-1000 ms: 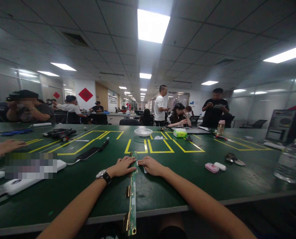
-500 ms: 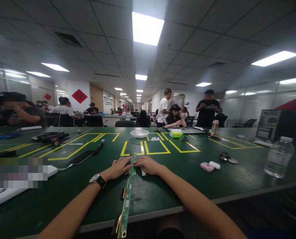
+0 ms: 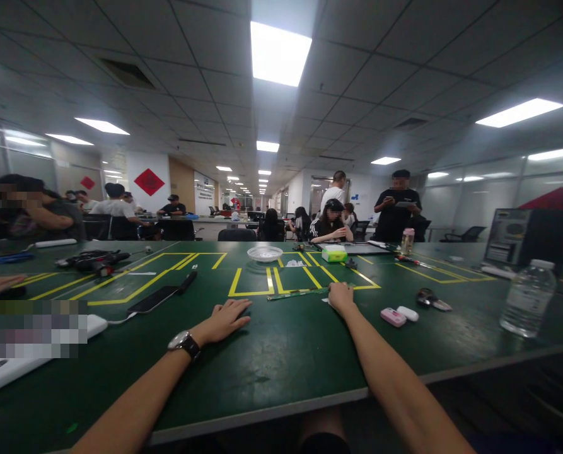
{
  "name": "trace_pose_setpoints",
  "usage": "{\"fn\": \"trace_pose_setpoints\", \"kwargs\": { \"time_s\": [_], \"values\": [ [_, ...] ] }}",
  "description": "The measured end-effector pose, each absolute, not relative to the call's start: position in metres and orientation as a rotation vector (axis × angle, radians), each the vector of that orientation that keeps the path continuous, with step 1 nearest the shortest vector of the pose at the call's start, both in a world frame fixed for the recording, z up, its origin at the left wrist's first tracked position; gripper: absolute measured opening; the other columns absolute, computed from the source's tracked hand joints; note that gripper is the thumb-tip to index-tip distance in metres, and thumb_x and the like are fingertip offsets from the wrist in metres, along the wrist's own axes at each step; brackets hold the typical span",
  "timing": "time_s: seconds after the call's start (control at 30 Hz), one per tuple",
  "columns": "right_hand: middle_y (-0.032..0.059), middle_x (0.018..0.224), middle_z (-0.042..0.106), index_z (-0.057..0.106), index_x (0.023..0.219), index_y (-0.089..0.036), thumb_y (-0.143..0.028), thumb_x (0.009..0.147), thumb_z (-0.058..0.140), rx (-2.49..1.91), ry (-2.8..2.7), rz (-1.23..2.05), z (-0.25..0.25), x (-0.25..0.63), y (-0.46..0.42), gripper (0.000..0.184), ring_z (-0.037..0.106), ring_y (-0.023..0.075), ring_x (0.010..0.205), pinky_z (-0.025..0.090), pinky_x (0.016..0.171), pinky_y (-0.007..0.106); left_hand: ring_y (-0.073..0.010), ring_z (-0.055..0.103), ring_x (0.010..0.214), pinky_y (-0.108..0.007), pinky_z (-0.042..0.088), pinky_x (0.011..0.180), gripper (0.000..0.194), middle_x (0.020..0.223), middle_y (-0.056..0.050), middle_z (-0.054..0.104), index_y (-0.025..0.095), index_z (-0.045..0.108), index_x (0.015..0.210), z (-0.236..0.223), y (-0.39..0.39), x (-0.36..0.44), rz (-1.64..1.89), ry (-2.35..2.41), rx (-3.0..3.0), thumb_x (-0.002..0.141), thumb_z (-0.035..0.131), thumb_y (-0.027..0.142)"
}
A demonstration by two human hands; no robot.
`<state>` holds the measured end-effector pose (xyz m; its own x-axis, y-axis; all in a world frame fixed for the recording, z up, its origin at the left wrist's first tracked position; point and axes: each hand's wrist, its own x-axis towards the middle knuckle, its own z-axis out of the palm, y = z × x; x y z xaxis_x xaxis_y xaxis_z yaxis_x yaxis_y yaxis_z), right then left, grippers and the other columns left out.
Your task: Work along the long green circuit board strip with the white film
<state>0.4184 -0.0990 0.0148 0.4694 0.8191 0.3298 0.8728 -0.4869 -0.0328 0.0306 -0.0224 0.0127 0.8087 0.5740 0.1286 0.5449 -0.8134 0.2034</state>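
Note:
My left hand (image 3: 222, 320), with a wristwatch (image 3: 185, 344) on its wrist, rests on the green table (image 3: 281, 353) with its fingers stretched out. It touches no loose object. Farther right, my right hand (image 3: 340, 296) has its fingers closed on the right part of a long, narrow green circuit board (image 3: 295, 294). The board lies crosswise by the near edge of the yellow tape marks (image 3: 250, 293). A small white scrap (image 3: 326, 301) shows beside the right hand; its kind is unclear. The fingertips of that hand are partly hidden.
A clear plastic dish (image 3: 265, 254) and a green-and-white packet (image 3: 334, 253) stand beyond the board. To the right are a pink case (image 3: 393, 317), a water bottle (image 3: 528, 299) and a computer case (image 3: 529, 238). A black phone-like device (image 3: 156, 299) lies left. Another person's hand (image 3: 0, 287) reaches in.
My right hand has moved right and away with the circuit board, which has turned from lengthwise to crosswise. The left hand has let go of it and stayed. Another person's hand has appeared far left.

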Motion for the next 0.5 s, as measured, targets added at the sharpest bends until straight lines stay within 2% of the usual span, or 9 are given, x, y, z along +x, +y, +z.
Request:
{"fn": "trace_pose_setpoints", "kwargs": {
  "time_s": [0.3, 0.5],
  "values": [
    [0.0183, 0.116, 0.059, 0.063, 0.108, -0.013, -0.012, 0.085, 0.037, -2.56, -1.397, -0.423, 0.003, 0.423, -0.098, 0.034, 0.049, 0.0267, 0.112, 0.034, 0.092, 0.043, -0.0286, 0.03, 0.129, -0.046, 0.026, 0.099, 0.053, 0.145, -0.007, 0.035, 0.029, 0.032, 0.142, 0.009, -0.02, 0.03, 0.305, 0.883, 2.827, 0.095, 0.03, 0.052],
    [0.0161, 0.119, 0.06, 0.061, 0.112, -0.015, -0.011, 0.085, 0.037, -2.55, -1.43, -0.338, 0.001, 0.425, -0.1, 0.036, 0.045, 0.0266, 0.121, 0.03, 0.097, 0.046, -0.0284, 0.03, 0.13, -0.045, 0.027, 0.098, 0.053, 0.145, -0.007, 0.035, 0.03, 0.032, 0.143, 0.008, -0.019, 0.03, 0.283, 0.877, 2.826, 0.095, 0.029, 0.052]
  ]
}}
